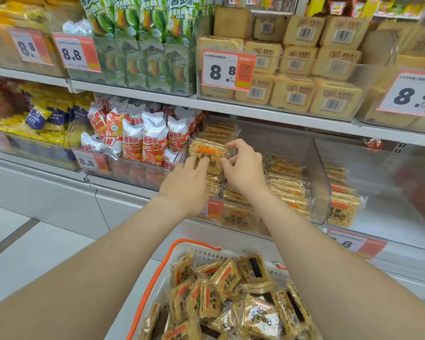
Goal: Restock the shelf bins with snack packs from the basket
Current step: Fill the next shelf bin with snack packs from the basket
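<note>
While both hands set a clear-wrapped golden rice-cracker pack (207,155) into the clear plastic shelf bin (317,168) at twelve o'clock, I see the right hand (243,168) pinching its edge. The left hand (187,185) lies on its front, and I cannot tell its grip. Next, I judge: let go, then reach to the white orange-handled basket (157,278) at six o'clock.

Shop, snack aisle. White shelves (255,112) in tiers, clear bins (319,180) along the front, each with an orange-and-white price tag (227,69) reading 8.8. Barcodes on the stacked yellow packs (292,94). Bagged crisps (133,141) in rows. Shopping basket (206,255) with orange handle, full of snack packs (227,276)
</note>
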